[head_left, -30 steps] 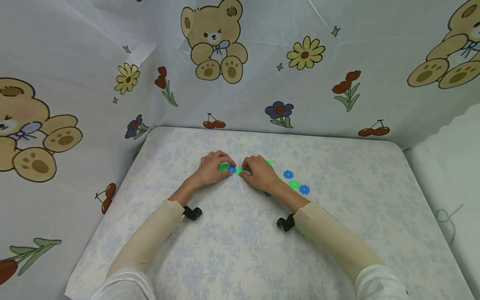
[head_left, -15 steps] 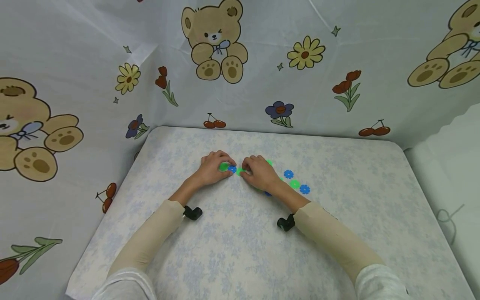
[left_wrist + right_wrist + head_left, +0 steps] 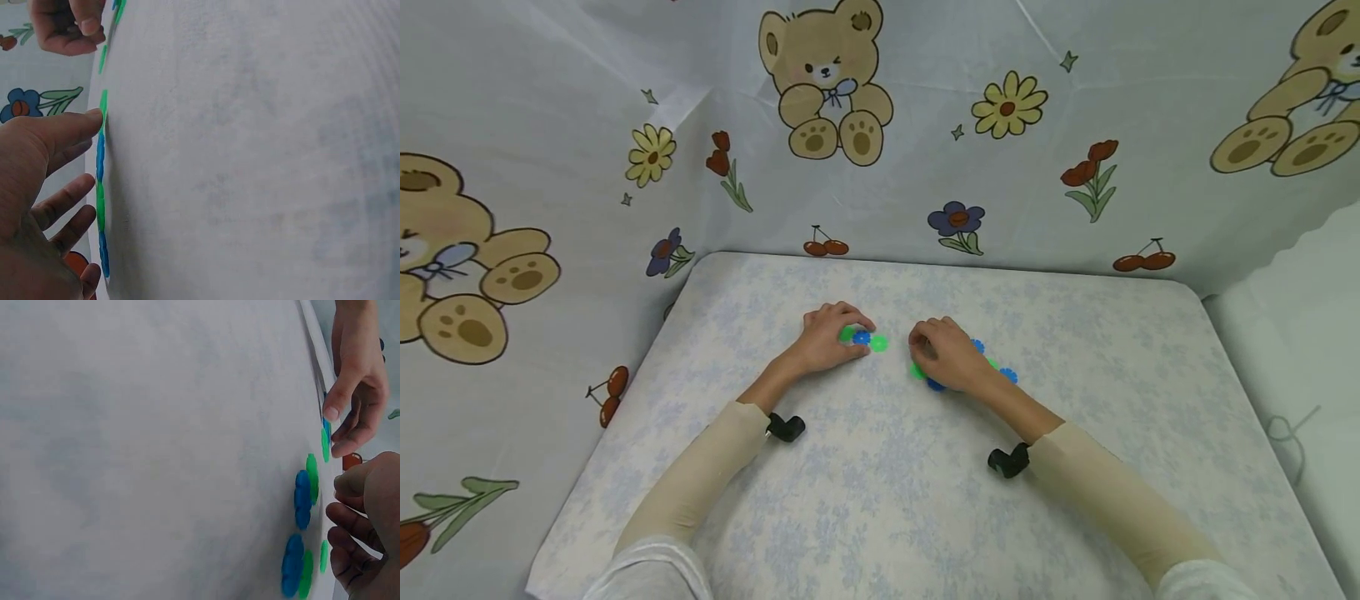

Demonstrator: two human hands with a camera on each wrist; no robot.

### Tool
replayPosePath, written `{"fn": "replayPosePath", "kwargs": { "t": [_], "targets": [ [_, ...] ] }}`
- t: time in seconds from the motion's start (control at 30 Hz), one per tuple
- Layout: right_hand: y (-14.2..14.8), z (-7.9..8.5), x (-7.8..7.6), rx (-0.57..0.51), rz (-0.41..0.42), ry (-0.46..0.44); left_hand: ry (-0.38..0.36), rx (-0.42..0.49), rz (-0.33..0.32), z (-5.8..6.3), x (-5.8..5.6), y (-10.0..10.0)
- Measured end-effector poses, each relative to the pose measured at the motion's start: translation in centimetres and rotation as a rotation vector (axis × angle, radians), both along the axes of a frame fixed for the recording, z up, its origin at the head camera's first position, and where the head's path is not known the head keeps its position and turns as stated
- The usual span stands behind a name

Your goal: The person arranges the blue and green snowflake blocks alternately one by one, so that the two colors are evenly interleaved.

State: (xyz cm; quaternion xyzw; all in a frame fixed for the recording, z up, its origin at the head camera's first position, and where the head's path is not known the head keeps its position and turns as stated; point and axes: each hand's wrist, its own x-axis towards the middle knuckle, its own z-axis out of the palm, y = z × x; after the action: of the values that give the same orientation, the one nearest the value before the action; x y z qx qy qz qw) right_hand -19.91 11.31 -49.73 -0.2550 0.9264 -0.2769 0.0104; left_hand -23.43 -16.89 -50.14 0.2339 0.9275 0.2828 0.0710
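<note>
Blue disc [image 3: 862,337] — between the left hand's [image 3: 822,340] fingers [image 3: 856,319]; green disc [image 3: 879,343] just beyond.

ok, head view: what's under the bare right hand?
Round green plastic discs and round blue plastic discs peek out around the right hand; whatever it covers there can't be seen.

Between the end green notched disc [image 3: 879,343] and the right hand [image 3: 951,354]: narrow gap, passable for fingers. Near side: broad lane over the tabletop [image 3: 880,500] between left sleeve [image 3: 692,475] and right sleeve [image 3: 1112,492]; black wrist cameras [image 3: 786,427] jut into it. Leftward blocked by the left hand [image 3: 825,337]. Right: loose blue notched discs [image 3: 1008,377] in the way. Far side: bare strip, then bear-print curtain [image 3: 910,175].
</note>
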Motion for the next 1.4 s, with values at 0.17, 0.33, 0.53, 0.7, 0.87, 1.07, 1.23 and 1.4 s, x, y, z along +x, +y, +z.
{"fn": "replayPosePath", "kwargs": {
  "t": [0.17,0.33,0.53,0.7,0.87,1.07,1.23,1.4],
  "targets": [
    [2.3,0.2,1.9,-0.002,-0.014,-0.009,0.011,0.020,-0.021,0.1,0.2,0.4],
    [3.9,0.3,3.5,0.066,-0.007,-0.011,0.006,0.037,-0.033,0.2,0.2,0.8],
    [4.4,0.3,4.5,0.107,-0.005,0.006,0.004,0.044,-0.030,-0.3,-0.1,0.8],
    [4.4,0.2,4.8,0.100,-0.015,0.014,0.013,0.036,-0.032,-0.5,0.0,1.0],
    [4.6,0.1,5.0,0.117,-0.027,0.061,0.021,0.040,-0.040,-0.5,-0.1,1.2],
    [4.9,-0.2,4.6,0.142,-0.047,0.087,0.020,0.043,-0.041,-0.5,-0.1,1.2],
    [5.0,-0.3,4.0,0.142,-0.075,0.101,0.018,0.042,-0.037,-0.5,-0.1,1.2],
    [4.9,-0.1,3.4,0.135,-0.093,0.098,0.019,0.051,-0.035,-0.4,0.0,1.4]
  ]
}}
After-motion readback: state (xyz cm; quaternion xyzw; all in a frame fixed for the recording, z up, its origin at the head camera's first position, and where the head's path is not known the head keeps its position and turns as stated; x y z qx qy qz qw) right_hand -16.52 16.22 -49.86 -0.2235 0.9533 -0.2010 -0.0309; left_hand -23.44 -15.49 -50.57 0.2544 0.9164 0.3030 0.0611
